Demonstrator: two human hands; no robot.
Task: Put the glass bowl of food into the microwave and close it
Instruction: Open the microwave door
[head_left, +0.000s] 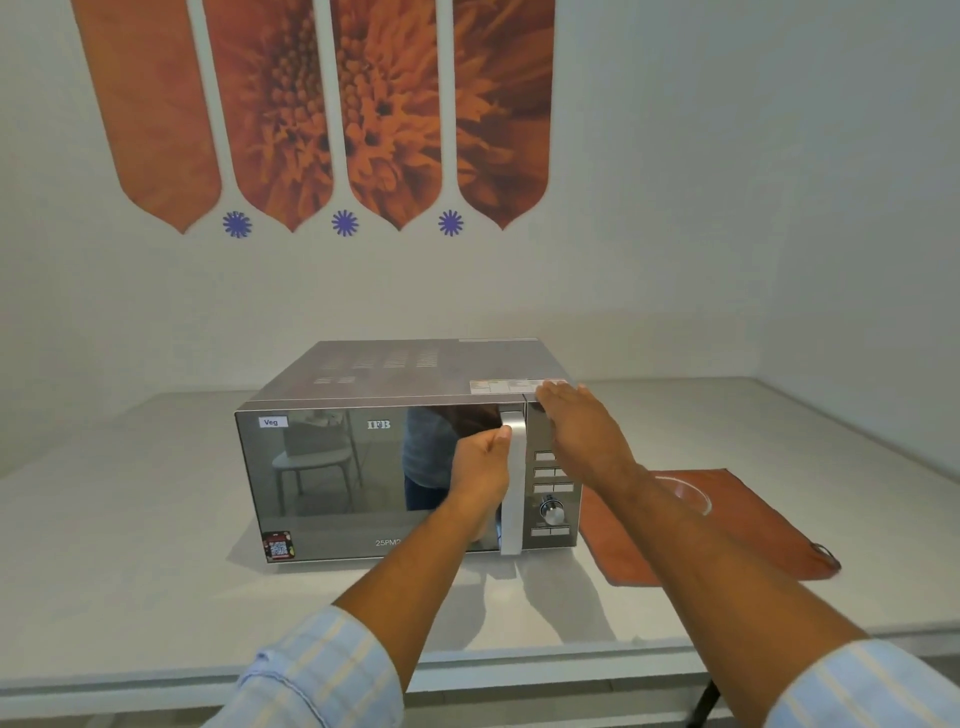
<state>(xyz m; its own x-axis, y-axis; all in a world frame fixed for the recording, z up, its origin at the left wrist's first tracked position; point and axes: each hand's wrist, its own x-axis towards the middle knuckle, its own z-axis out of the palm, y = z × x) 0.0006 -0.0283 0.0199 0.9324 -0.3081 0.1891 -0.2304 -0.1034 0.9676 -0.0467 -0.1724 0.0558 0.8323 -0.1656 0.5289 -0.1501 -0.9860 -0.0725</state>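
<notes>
A silver microwave (363, 384) with a mirrored door (332, 478) stands in the middle of the white counter, its door closed. My left hand (480, 467) is wrapped around the vertical silver door handle (513, 519). My right hand (582, 431) lies flat with fingers spread on the microwave's top right corner, above the control panel (553, 488). To the right of the microwave a glass bowl (688, 493) sits on a brown mat (737, 525), partly hidden behind my right forearm. I cannot make out its contents.
The white counter (130, 519) runs from a wall behind to a front edge near me. A side wall closes the right end. Orange flower panels hang on the back wall above the microwave. A dark leg shows under the counter at the lower right.
</notes>
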